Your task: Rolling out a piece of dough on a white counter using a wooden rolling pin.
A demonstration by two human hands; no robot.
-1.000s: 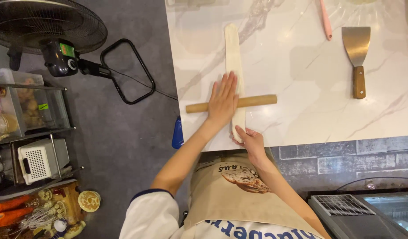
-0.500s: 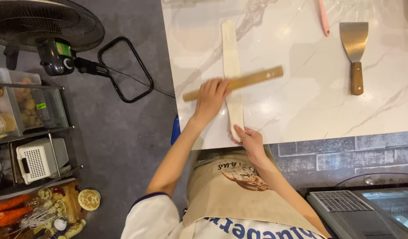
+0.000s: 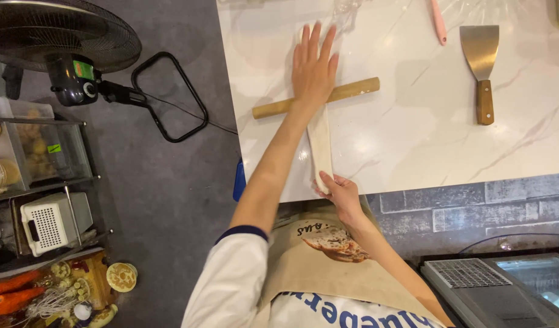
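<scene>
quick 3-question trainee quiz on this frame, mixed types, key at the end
1. True or false: the left hand lies flat on the wooden rolling pin.
2. What does the right hand hold? A) the near end of the dough strip B) the scraper C) the pink tool
3. Fill in: the scraper has a metal blade and a ____ handle.

Key
1. True: palm down, fingers spread, pin across the strip on the marble counter.
2. A: fingers pinch the strip at the counter edge; scraper and pink tool lie untouched, far right.
3. Wooden.
</scene>
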